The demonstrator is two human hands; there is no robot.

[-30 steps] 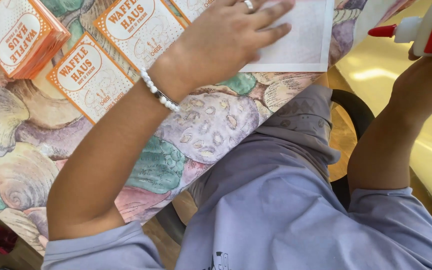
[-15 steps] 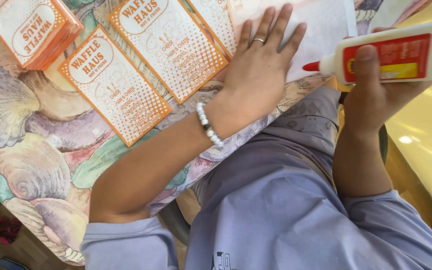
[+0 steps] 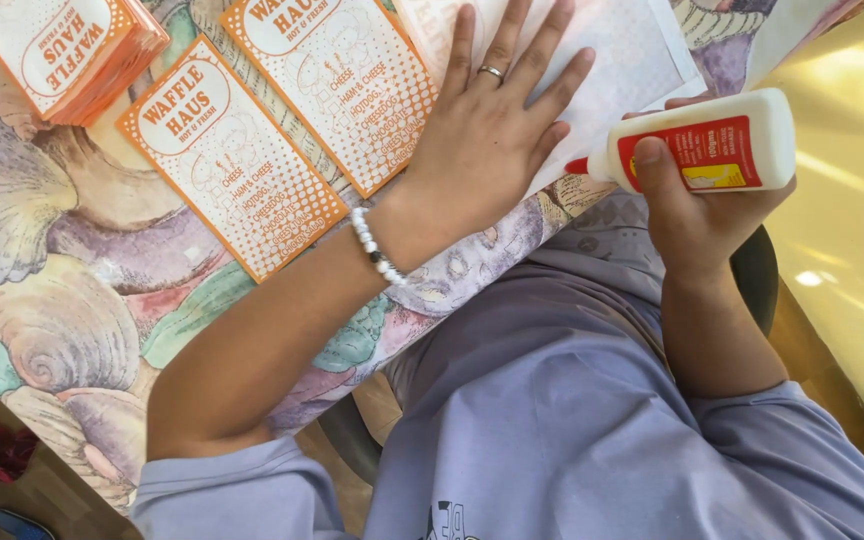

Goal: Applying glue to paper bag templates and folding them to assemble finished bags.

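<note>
My left hand (image 3: 492,130) lies flat, fingers spread, on a white sheet of paper (image 3: 632,50) at the table's near edge. It wears a ring and a bead bracelet. My right hand (image 3: 692,215) grips a white glue bottle (image 3: 712,145) with a red label, held sideways, its red tip pointing left at the sheet's corner. Left of my left hand lie two orange-and-white printed paper sleeves (image 3: 232,160), flat on the table.
The table (image 3: 62,330) has a cover printed with large seashells. A stack of the same orange sleeves (image 3: 62,50) sits at the top left. My lap in lilac cloth fills the lower right. A yellow surface (image 3: 852,250) lies to the right.
The view has dropped toward the table. My right hand has brought the glue bottle down and left to the sheet's corner. My left hand stays pressed on the sheet.
</note>
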